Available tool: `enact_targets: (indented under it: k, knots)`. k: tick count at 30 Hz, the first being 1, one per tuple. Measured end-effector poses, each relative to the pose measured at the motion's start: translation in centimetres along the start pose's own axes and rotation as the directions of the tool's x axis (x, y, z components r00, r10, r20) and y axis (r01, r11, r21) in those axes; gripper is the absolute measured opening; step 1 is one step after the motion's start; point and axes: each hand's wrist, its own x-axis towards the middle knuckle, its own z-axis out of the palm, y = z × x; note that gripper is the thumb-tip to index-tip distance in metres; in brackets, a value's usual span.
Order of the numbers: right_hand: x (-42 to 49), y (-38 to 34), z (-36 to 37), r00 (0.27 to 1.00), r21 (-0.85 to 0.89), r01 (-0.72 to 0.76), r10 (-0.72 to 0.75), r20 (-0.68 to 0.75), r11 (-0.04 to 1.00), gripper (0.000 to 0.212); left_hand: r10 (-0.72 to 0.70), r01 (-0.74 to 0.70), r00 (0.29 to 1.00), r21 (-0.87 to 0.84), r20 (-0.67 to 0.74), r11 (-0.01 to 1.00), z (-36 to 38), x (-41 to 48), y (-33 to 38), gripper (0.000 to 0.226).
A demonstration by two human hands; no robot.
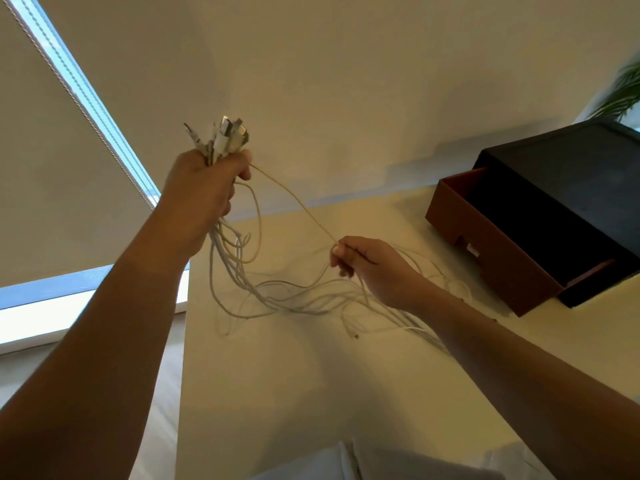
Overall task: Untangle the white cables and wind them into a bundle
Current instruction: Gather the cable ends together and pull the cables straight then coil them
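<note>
Light, limp, snag-prone white cables (277, 292), plug ends fisted tight in raised left hand (204, 188), tails trailing onto pale table (311, 393), one taut strand pinched in right hand (367, 265); best gripped near plugs, likely.

Left hand (204, 188) raised at 11 o'clock, fisted around thin white cables (228, 258), forearm extended. Right hand (367, 265) lower at 2 o'clock, fingertips (337, 251) pinching one strand.
</note>
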Motion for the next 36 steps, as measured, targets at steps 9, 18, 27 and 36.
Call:
enact_targets:
  k: [9,18,27,36]
  knots:
    - [-1.7,5.8,-3.0,0.959,-0.238,-0.239,0.190,-0.209,0.942,0.033,-0.005,-0.003,0.996,-0.084,-0.090,0.996,-1.3,-0.2,-0.7,0.030]
    - [-2.2,9.4,-4.7,0.899,-0.290,-0.397,0.305,-0.316,0.871,0.037,-0.042,0.008,0.985,-0.197,-0.169,0.980,-1.8,0.1,-0.4,0.032]
    - [-4.4,12.3,-7.4,0.791,-0.184,-0.567,0.469,-0.393,0.803,0.036,-0.071,0.010,0.973,-0.264,-0.222,0.964,-3.7,1.0,-0.4,0.031]
    - [-5.6,12.6,-8.8,0.681,0.075,-0.564,0.515,-0.520,0.822,0.030,-0.102,0.078,0.983,-0.162,-0.150,0.984,-2.5,0.5,-1.3,0.028]
